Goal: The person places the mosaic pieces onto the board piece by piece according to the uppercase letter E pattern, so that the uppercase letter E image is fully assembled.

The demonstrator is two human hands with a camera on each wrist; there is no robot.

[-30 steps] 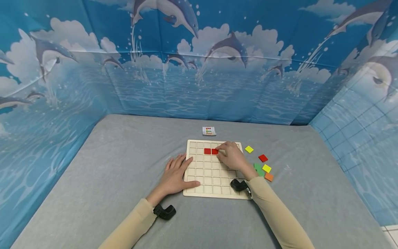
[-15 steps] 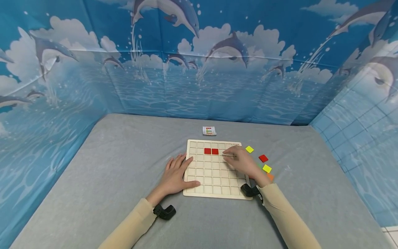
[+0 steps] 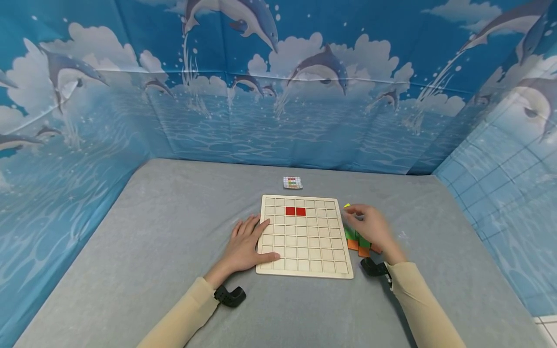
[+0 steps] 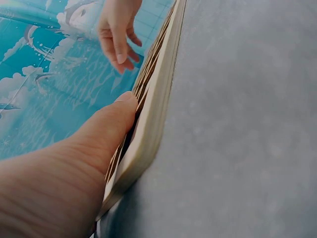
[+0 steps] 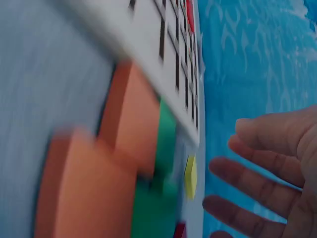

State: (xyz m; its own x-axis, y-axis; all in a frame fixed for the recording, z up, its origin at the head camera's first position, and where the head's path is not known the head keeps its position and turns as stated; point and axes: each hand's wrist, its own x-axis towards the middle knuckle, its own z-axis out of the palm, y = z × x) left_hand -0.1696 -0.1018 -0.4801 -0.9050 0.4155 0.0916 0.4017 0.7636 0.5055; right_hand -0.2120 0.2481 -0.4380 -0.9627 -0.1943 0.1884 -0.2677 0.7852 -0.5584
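Observation:
My left hand (image 3: 244, 245) rests at the left edge of a wooden grid board (image 3: 313, 253), fingers spread along the side and thumb lying over the near-left squares. Two red square tiles (image 3: 290, 211) sit side by side in the second row from the far edge. Past the board's right side, my right hand (image 3: 373, 227) hovers over loose tiles with relaxed fingers and nothing between them. Below it, green tiles (image 3: 350, 234) and orange tiles (image 3: 363, 252) show, and a yellow tile (image 3: 346, 205) peeks out by the fingertips. The hand hides other tiles in the head view.
A small printed card (image 3: 292, 182) with a coloured grid lies just beyond the board. Grey cloth (image 3: 183, 208) covers the table. A dolphin-print curtain (image 3: 261, 125) stands behind it and along both sides.
My right hand has let go of the second red tile and moved right, off the board, to over the loose tiles. The left hand and the board have stayed put.

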